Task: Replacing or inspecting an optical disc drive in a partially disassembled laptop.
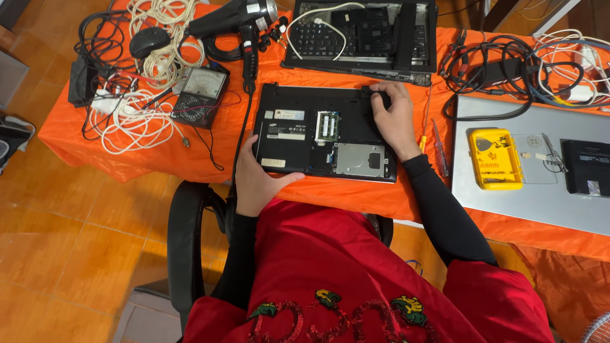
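A black laptop lies upside down on the orange-covered table, its bottom cover off so a green memory module and a silver hard drive show. My left hand grips the laptop's near left edge, thumb on top. At the far right corner my right hand presses flat on the laptop's back, fingers spread over the battery area. Both arms wear black sleeves.
Behind the laptop lies another opened laptop with a white cable. A black heat gun, an analog multimeter and tangled cables sit at left. At right: screwdrivers, a silver laptop lid, a yellow case.
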